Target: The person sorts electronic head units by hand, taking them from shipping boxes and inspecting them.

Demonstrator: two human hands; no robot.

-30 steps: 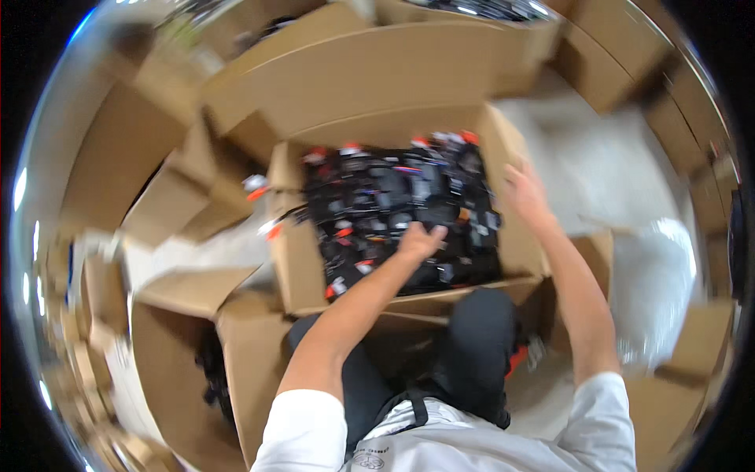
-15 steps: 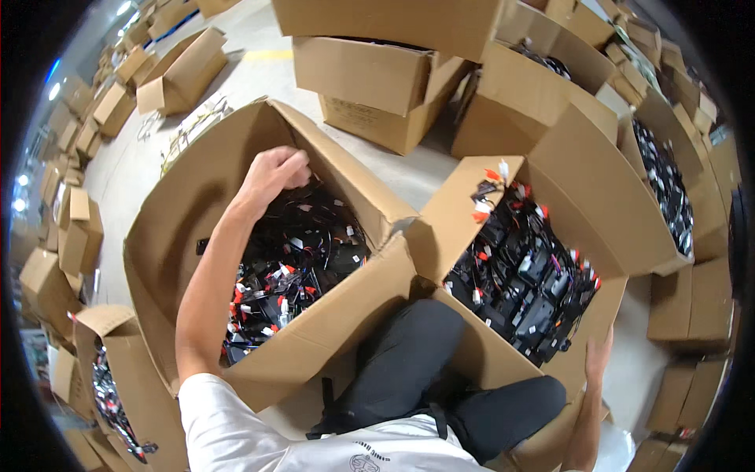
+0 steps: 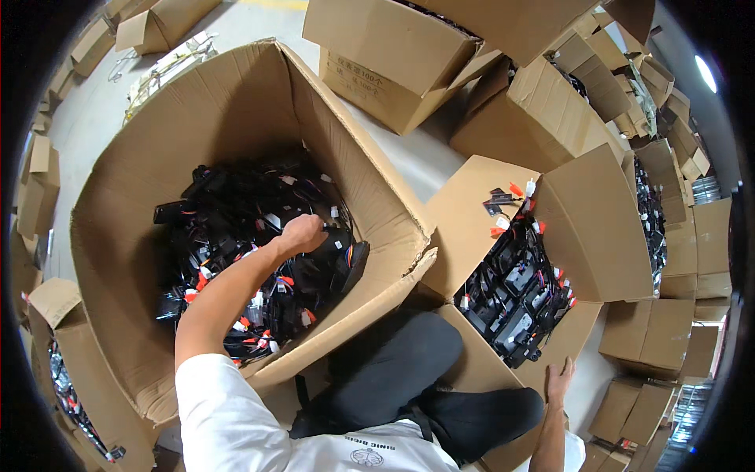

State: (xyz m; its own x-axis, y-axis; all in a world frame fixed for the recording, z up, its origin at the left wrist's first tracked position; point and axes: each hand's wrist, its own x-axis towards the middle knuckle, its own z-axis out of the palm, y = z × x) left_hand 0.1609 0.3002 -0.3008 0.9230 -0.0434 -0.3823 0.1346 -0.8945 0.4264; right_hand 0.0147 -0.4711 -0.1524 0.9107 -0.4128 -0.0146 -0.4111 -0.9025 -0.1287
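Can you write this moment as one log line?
left hand: at black wired parts in large carton | right hand: at edge of smaller carton | grips: unclear

Left hand (image 3: 305, 234) curled, right hand (image 3: 559, 381) out to the side

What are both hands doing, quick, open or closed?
Left hand: curled at the black wired parts; gripping one or not, can't be told.
Right hand: open, at the edge of the smaller box.

Floor (image 3: 401, 164): pale scraps (image 3: 167, 72) toward far-left corner, cartons (image 3: 649, 334) along left and right edges. Lit lamp (image 3: 705, 74), far right.
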